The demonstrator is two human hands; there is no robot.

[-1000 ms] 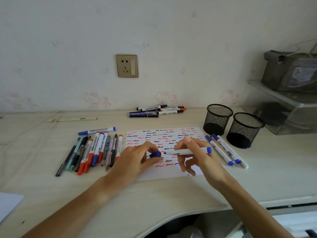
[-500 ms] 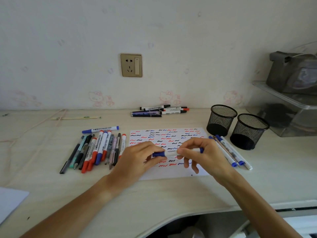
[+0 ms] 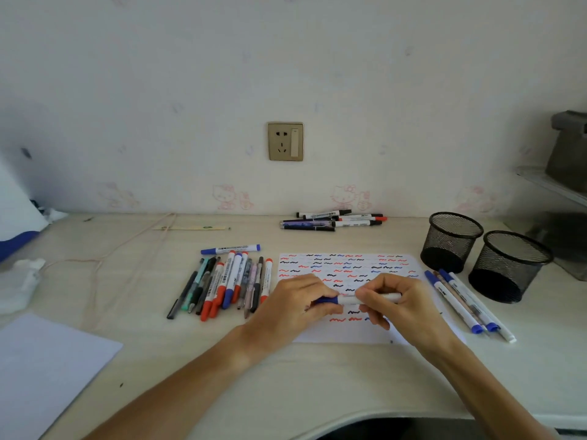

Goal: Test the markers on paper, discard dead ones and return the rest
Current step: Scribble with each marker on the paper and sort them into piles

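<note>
A white marker with a blue cap [image 3: 349,300] lies level between both hands, just above the test paper [image 3: 346,265], which is covered in red, blue and black squiggles. My left hand [image 3: 298,308] pinches the blue cap end. My right hand [image 3: 400,304] grips the white barrel. The cap sits on the marker. A pile of several markers and pens [image 3: 222,282] lies left of the paper. Three markers [image 3: 467,303] lie to its right. Two black mesh cups [image 3: 449,241] [image 3: 508,265] stand at the right.
More markers [image 3: 336,219] lie by the wall at the back. A blank sheet [image 3: 41,369] lies at the near left, with a cord [image 3: 104,258] and white tissue [image 3: 19,281] beyond it. A clear shelf with a grey bag [image 3: 568,147] is at the far right.
A second ago the blue cap in my left hand was apart from the marker in my right. The hands came together and the cap is now on the marker.
</note>
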